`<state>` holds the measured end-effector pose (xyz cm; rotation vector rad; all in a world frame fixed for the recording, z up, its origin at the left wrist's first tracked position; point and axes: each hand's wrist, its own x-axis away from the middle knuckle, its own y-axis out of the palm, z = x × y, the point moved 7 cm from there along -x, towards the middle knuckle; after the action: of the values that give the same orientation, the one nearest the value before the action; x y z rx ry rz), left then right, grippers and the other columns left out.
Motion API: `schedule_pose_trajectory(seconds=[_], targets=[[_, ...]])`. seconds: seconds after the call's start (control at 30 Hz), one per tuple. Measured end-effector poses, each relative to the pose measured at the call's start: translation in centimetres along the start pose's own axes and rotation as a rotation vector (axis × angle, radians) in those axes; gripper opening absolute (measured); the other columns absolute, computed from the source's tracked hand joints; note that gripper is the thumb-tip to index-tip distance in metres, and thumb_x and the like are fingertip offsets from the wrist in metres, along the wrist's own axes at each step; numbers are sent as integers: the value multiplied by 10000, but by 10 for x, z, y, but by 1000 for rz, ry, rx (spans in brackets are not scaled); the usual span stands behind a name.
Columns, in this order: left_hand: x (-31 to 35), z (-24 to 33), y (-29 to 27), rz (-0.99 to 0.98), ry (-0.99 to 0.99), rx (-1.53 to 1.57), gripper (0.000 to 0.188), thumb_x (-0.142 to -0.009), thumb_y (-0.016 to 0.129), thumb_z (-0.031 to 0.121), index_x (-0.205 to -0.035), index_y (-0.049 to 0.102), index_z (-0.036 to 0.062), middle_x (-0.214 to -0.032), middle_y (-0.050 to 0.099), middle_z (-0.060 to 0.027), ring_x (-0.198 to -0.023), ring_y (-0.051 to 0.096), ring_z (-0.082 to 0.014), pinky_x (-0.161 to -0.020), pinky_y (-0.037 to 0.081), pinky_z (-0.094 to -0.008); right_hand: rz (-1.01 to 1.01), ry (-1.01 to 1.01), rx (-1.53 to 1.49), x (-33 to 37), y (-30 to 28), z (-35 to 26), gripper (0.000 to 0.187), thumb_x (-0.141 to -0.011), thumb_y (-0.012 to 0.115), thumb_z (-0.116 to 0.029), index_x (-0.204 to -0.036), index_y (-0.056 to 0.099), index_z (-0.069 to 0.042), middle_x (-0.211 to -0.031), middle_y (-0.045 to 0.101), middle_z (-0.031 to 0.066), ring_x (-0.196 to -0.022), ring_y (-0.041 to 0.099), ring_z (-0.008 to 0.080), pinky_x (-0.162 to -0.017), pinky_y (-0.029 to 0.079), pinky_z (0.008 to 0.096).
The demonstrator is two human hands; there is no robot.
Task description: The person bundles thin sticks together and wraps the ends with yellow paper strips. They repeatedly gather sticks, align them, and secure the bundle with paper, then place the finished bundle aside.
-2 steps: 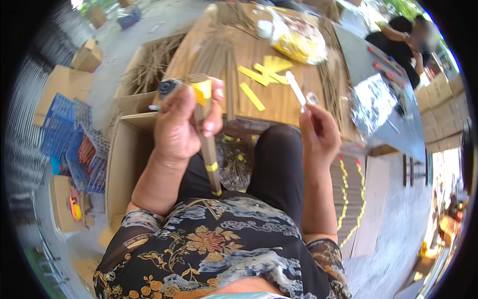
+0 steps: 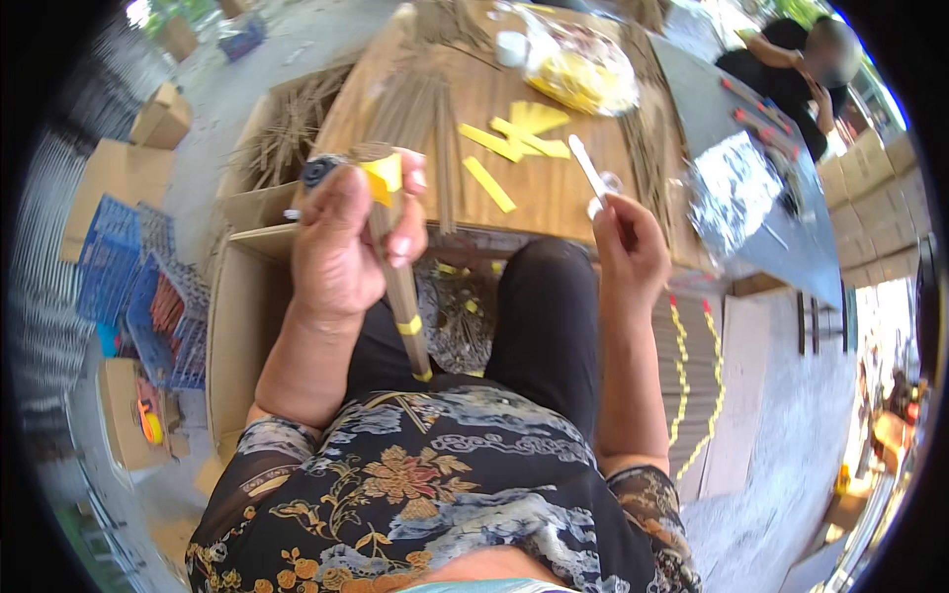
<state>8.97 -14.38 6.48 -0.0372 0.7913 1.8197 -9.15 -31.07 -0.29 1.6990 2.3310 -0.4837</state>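
My left hand [image 2: 341, 247] is closed around a bundle of thin brown sticks [image 2: 397, 282], its lower end slanting toward my lap. Narrow yellow bands circle the lower part, and a yellow paper strip [image 2: 383, 178] lies against the bundle near its top, by my fingers. A dark round object [image 2: 317, 171] shows beside my left thumb; I cannot tell whether it is held. My right hand [image 2: 633, 247] pinches a slim white spatula-like stick [image 2: 587, 168], pointing up and away over the table. Several loose yellow strips [image 2: 488, 185] lie between the hands, on the wooden table [image 2: 484, 94].
Brown sticks [image 2: 420, 109] lie in piles on the table, with a clear bag of yellow pieces [image 2: 583, 79] at its far side. A cardboard box [image 2: 247, 316] stands left, near blue crates [image 2: 104, 257]. Silvery wrapping [image 2: 732, 188] lies right; a person [image 2: 791, 69] sits beyond.
The whole view has shifted slightly, so the table sits a little farther left and up. Against the yellow strips, my right hand with the white stick is slightly farther right. Both grips look the same.
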Motion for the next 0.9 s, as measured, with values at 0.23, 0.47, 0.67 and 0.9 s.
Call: schedule_pose_trajectory(seconds=[0.23,0.47,0.67,0.9], targets=[[-8,-26,0,43,-51,-103,382,-910,443,279,-1051,506,-70,-954,501,-132,-542,458,-115,-450,354,-229,81,-47,375,-20,-14,104,112,-753,594,-22,-861,602,8,-842,536,109,-725,527,196,-665,442,290],[-13,-41,-1,118,-134,-52,285,-872,535,240,-1007,569,-8,-886,580,-84,-582,503,-137,-479,372,-229,88,-203,537,-34,1,116,79,-729,602,-36,-805,597,-14,-774,562,122,-782,524,287,-696,427,365],[-13,-43,-1,173,-140,-58,249,-869,549,209,-993,579,-4,-780,565,-40,-580,505,-116,-482,385,-209,120,-278,540,-30,2,70,211,-745,633,-129,-932,613,-32,-938,575,138,-894,535,291,-792,422,365],[-5,-38,13,156,-107,-133,272,-876,537,241,-969,562,-14,-736,536,-26,-577,483,-90,-492,382,-189,-479,-334,-310,8,71,-80,645,-634,757,-336,-1121,506,4,-1100,510,141,-1015,492,234,-870,391,336]])
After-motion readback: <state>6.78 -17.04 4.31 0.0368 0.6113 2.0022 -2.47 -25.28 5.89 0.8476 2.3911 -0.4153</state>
